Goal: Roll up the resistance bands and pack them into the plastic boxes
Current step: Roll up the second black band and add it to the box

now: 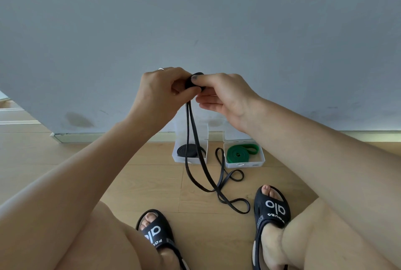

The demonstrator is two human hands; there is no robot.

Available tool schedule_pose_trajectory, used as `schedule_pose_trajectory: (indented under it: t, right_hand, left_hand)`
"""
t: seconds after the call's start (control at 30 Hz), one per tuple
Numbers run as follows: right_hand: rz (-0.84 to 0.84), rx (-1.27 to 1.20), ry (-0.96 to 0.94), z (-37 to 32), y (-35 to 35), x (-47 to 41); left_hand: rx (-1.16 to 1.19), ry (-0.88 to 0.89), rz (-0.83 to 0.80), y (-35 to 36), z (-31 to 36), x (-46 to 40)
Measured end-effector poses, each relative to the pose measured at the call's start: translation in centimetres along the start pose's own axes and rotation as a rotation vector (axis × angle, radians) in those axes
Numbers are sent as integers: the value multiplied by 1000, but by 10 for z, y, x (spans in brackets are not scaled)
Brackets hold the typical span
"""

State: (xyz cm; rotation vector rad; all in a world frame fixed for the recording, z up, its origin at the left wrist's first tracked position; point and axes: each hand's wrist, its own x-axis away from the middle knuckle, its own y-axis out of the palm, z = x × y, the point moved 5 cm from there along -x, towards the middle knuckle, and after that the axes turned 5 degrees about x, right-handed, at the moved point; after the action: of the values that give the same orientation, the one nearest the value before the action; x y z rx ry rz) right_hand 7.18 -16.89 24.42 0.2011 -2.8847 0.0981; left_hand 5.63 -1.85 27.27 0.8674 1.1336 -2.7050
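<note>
Both hands, left (161, 87) and right (221, 94), pinch a small tight coil of flat black rubber band (196, 82).

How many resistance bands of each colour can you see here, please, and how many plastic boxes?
Black bands: 2, one being rolled in the left hand and right hand, one coiled in the left box
Green bands: 1, coiled in the right box
Boxes: 2
Total: 5
</note>
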Motion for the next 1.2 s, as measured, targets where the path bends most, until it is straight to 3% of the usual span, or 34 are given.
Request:
schedule_pose_trajectory:
  t: [0.17,0.37,0.5,0.6,1.2]
  right_hand:
    - [-105,-176,68,-2,5,5]
    - [-154,-37,53,1,6,4]
    - [-29,78,-22,1,4,0]
    - [18,42,-43,2,2,-2]
    - [-90,-157,59,3,7,2]
  left_hand:
    - [48,-106,14,1,-5,0]
    - [-136,115,-90,6,1,0]
    - [-198,182,-85,8,2,-1]
    - [-128,144,-72,9,0,-1]
    - [-70,53,-12,5,1,-1]
